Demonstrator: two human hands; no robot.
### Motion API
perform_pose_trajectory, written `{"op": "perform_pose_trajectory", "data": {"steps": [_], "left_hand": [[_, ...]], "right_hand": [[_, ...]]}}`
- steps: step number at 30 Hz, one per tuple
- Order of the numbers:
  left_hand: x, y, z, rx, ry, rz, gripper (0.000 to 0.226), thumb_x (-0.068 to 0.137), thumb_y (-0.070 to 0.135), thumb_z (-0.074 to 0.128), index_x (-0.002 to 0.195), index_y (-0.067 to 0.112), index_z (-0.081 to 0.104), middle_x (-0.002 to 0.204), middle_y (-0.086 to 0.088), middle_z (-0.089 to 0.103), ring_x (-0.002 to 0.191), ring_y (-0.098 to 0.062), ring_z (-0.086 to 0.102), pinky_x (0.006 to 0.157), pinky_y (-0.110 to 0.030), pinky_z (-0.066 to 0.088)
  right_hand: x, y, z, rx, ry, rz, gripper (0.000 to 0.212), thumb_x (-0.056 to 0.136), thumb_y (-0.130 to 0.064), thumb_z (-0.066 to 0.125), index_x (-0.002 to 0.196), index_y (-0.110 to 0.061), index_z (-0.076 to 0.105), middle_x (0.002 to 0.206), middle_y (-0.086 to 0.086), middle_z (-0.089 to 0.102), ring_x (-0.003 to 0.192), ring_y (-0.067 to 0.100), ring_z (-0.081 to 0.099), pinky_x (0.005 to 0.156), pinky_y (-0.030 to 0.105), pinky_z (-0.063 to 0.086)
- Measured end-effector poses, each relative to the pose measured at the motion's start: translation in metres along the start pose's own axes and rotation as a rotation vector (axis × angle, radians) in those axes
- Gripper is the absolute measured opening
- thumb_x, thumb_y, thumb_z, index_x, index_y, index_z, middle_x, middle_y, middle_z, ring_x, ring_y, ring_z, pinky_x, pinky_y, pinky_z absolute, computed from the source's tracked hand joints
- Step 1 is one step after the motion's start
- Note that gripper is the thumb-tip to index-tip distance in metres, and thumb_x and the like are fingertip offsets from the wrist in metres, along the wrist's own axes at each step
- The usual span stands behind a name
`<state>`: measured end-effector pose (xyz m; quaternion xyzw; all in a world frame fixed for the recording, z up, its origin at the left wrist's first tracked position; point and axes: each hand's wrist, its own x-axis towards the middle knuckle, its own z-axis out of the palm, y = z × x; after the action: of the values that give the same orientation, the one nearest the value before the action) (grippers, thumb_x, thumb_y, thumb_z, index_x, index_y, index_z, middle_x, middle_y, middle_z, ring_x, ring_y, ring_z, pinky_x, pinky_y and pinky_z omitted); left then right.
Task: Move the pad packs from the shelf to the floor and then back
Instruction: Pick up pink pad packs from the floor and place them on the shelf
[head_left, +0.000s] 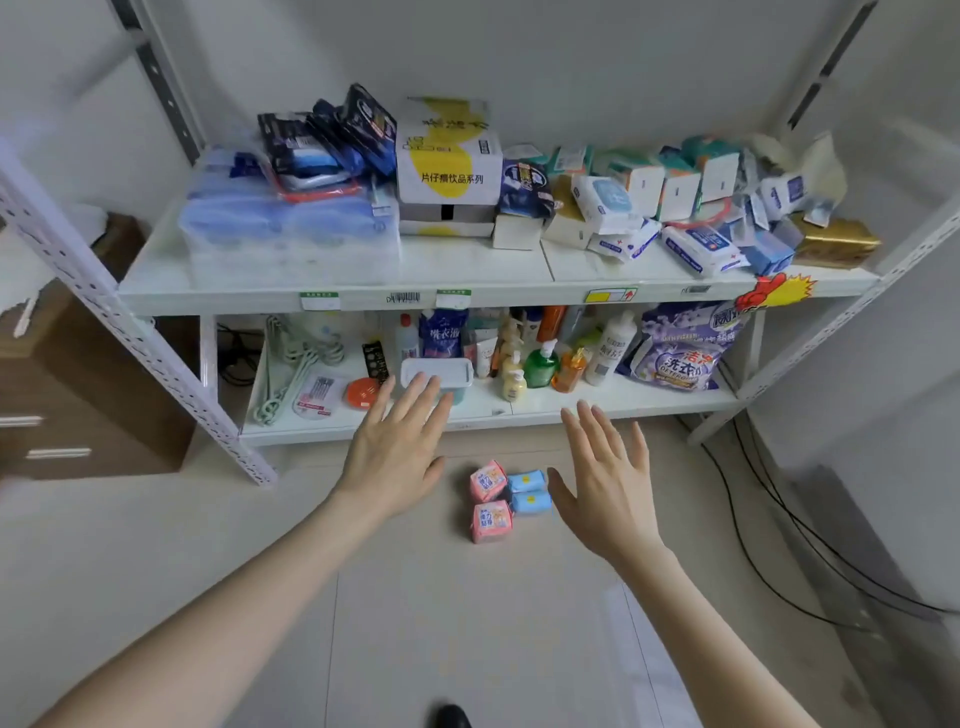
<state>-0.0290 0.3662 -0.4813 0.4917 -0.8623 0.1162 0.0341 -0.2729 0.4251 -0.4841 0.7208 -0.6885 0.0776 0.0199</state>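
Four pad packs (491, 519) are lying on the floor (467, 623), centre of the frame, touching in a cluster: two pink, two blue. Their print is too small to read. Left hand (395, 457) and right hand (608, 493) are hovering either side, fingers spread, holding nothing. On the shelf (519, 297), upper centre, one box (449, 156) is showing "片仔癀饮品系列"; at right, one purple bag (680, 348) is showing "洗衣".
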Motion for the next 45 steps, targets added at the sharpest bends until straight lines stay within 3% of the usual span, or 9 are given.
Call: {"op": "perform_pose_trajectory", "data": {"steps": [5,8,12,18,26,31,37,40,45], "left_hand": [[-0.016,0.026,0.064,-0.019,-0.176,0.007,0.074,0.089,0.043,0.057,0.15,0.01,0.031,0.158,-0.012,0.027,0.148,-0.027,0.018,0.12,-0.048,0.004],[-0.014,0.038,0.1,-0.049,-0.232,0.008,0.073,0.088,0.042,0.059,0.149,0.011,0.033,0.157,-0.012,0.029,0.148,-0.027,0.02,0.119,-0.047,0.004],[0.001,0.052,0.153,-0.093,-0.33,0.011,0.073,0.093,0.043,0.048,0.154,0.013,0.02,0.162,-0.009,0.017,0.15,-0.024,0.008,0.119,-0.047,-0.004],[0.039,0.068,0.236,-0.121,-0.401,-0.014,0.074,0.088,0.042,0.057,0.15,0.012,0.031,0.158,-0.01,0.029,0.148,-0.026,0.02,0.119,-0.048,0.008],[0.082,0.076,0.398,-0.164,-0.51,-0.105,0.074,0.093,0.05,0.046,0.154,0.016,0.019,0.161,-0.006,0.019,0.15,-0.022,0.013,0.12,-0.043,0.002],[0.099,0.082,0.501,-0.202,-0.532,-0.115,0.077,0.093,0.054,0.046,0.154,0.016,0.018,0.161,-0.005,0.02,0.149,-0.021,0.014,0.121,-0.042,0.005],[0.116,0.088,0.62,-0.226,-0.52,-0.081,0.08,0.091,0.058,0.045,0.154,0.018,0.017,0.161,-0.004,0.021,0.15,-0.02,0.013,0.122,-0.042,0.005],[0.122,0.091,0.673,-0.24,-0.506,-0.063,0.082,0.09,0.061,0.045,0.154,0.018,0.017,0.161,-0.004,0.022,0.149,-0.02,0.014,0.122,-0.042,0.004],[0.135,0.099,0.739,-0.281,-0.498,-0.033,0.089,0.086,0.068,0.045,0.153,0.017,0.017,0.16,-0.004,0.024,0.149,-0.021,0.016,0.121,-0.045,0.008]], "right_hand": [[-0.027,0.013,0.069,-0.006,-0.15,0.044,0.068,0.094,-0.047,0.044,0.152,-0.019,0.025,0.16,0.004,0.023,0.148,0.02,0.017,0.118,0.048,0.001],[-0.03,0.018,0.104,0.002,-0.202,0.051,0.067,0.093,-0.044,0.047,0.152,-0.017,0.027,0.159,0.004,0.025,0.147,0.021,0.02,0.118,0.047,0.002],[-0.017,0.033,0.152,0.015,-0.261,0.055,0.067,0.093,-0.042,0.048,0.151,-0.015,0.028,0.159,0.005,0.024,0.147,0.021,0.02,0.118,0.05,0.007],[0.021,0.065,0.238,0.072,-0.349,0.045,0.069,0.093,-0.043,0.047,0.152,-0.016,0.023,0.16,0.005,0.021,0.148,0.022,0.017,0.117,0.05,0.006],[0.055,0.109,0.398,0.101,-0.48,-0.02,0.077,0.091,-0.051,0.045,0.154,-0.019,0.015,0.161,0.004,0.015,0.149,0.021,0.012,0.118,0.049,0.0],[0.064,0.126,0.5,0.136,-0.491,-0.024,0.08,0.086,-0.049,0.058,0.151,-0.015,0.026,0.158,0.007,0.027,0.146,0.023,0.024,0.117,0.05,0.012],[0.075,0.137,0.617,0.154,-0.506,-0.04,0.083,0.086,-0.05,0.059,0.152,-0.015,0.025,0.158,0.006,0.025,0.147,0.023,0.02,0.119,0.044,0.005],[0.078,0.139,0.664,0.183,-0.448,-0.055,0.082,0.076,-0.043,0.074,0.143,-0.008,0.044,0.149,0.011,0.042,0.139,0.029,0.038,0.115,0.05,0.02],[0.076,0.142,0.723,0.198,-0.451,-0.097,0.088,0.071,-0.046,0.077,0.143,-0.007,0.044,0.15,0.012,0.041,0.14,0.029,0.038,0.117,0.051,0.023]]}}
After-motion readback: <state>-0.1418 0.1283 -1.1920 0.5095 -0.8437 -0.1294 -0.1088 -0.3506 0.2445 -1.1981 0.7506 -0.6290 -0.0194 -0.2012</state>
